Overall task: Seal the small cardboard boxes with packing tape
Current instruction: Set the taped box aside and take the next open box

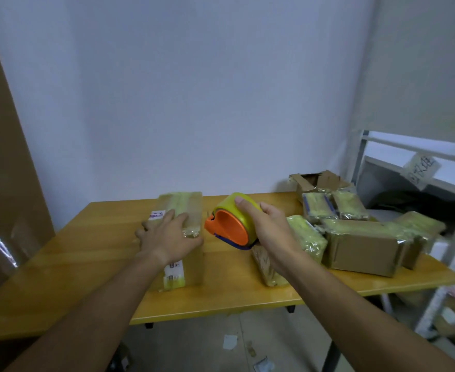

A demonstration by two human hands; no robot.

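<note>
Now L hand [168, 236] flat on taped box [182, 210], R hand [267, 224] w/ tape dispenser [230, 225].

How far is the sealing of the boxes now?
Done: several taped boxes lie piled at the table's right. In hand: the left hand presses flat on the box in front, already taped along its top, while the right hand holds the tape dispenser beside it. Left: the open box at the back.
</note>
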